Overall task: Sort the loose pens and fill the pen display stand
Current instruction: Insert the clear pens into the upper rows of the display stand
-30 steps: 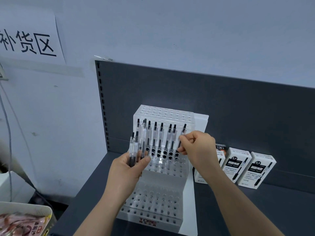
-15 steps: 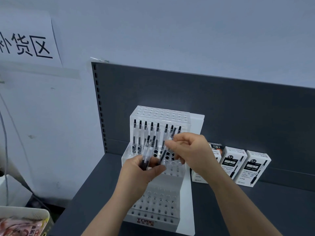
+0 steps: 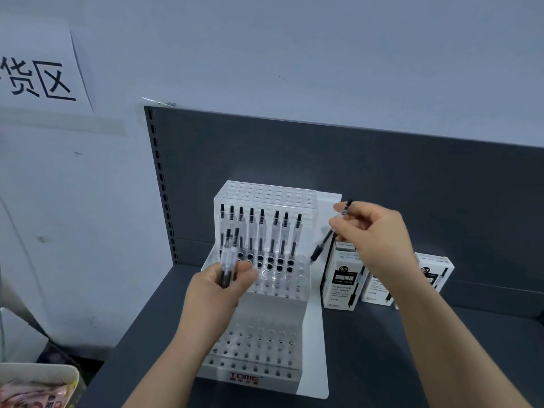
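Observation:
A white stepped pen display stand (image 3: 266, 307) with rows of holes sits on the dark shelf. Several clear black-ink pens (image 3: 262, 234) stand upright in its middle tier. In front of the stand's left side, my left hand (image 3: 217, 290) grips two clear pens (image 3: 228, 260), points down. My right hand (image 3: 374, 234) is raised to the right of the stand and pinches a single pen (image 3: 323, 242) that slants down-left, its tip hanging beside the stand's right edge.
Three white pen boxes (image 3: 343, 278) stand on the shelf (image 3: 397, 348) right of the stand, partly behind my right forearm. A dark back panel (image 3: 382, 178) rises behind. A container with pink packets (image 3: 35, 387) sits at lower left.
My right hand took one pen from the bunch in my left hand and lifted it away to the right of the stand. The left hand now holds fewer pens.

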Available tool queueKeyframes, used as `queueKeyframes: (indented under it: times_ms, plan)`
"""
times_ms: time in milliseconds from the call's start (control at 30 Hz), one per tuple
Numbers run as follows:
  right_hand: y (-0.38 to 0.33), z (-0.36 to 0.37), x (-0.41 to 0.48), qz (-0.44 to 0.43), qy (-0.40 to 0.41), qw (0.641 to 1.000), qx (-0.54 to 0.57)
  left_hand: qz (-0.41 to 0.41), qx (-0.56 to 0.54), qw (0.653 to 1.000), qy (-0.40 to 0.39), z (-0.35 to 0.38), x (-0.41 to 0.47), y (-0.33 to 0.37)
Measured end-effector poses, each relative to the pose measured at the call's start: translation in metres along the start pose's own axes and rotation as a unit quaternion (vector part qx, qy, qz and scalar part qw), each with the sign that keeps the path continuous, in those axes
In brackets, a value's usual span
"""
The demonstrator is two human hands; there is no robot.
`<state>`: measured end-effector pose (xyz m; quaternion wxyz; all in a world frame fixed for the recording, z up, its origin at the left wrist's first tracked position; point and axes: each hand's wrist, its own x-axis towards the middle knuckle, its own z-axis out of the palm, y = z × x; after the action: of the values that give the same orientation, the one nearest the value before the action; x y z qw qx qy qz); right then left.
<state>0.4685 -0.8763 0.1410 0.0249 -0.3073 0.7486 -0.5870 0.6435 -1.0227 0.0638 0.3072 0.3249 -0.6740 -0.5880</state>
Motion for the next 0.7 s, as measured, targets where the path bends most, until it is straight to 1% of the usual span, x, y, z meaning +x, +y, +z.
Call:
queueKeyframes:
  times_ms: [67,167,233,300,467,533,633,667,700]
  plan:
    - [0.003,0.008,0.002,-0.012,0.009,1.0,-0.018,0.007,0.024,1.0,0.012,0.0,0.001,-0.001]
    - [0.007,0.021,0.006,-0.038,-0.009,0.994,-0.101,0.01,0.047,0.999,0.017,0.001,-0.001,0.002]
    - [0.007,0.03,0.007,-0.057,-0.038,0.983,-0.168,0.001,0.03,0.999,0.015,0.001,-0.002,0.004]
    - [0.009,0.037,0.009,-0.056,-0.042,0.976,-0.208,-0.017,-0.005,1.0,0.011,-0.001,-0.001,0.003]
    - [0.018,0.043,0.009,0.016,-0.028,0.984,-0.176,-0.015,-0.005,1.0,0.002,-0.01,-0.003,-0.002]
    - [0.017,0.043,0.006,0.021,-0.029,0.98,-0.197,0.003,-0.009,1.0,-0.004,-0.014,-0.004,-0.003]
    - [0.011,0.04,0.0,0.031,-0.025,0.962,-0.27,0.012,-0.048,0.999,-0.018,-0.016,-0.006,-0.002]
    - [0.009,0.039,-0.003,0.029,-0.02,0.959,-0.281,0.007,-0.061,0.998,-0.027,-0.016,-0.007,-0.001]
    - [0.008,0.04,-0.007,0.022,-0.023,0.964,-0.265,0.005,-0.063,0.997,-0.037,-0.016,-0.008,0.0]
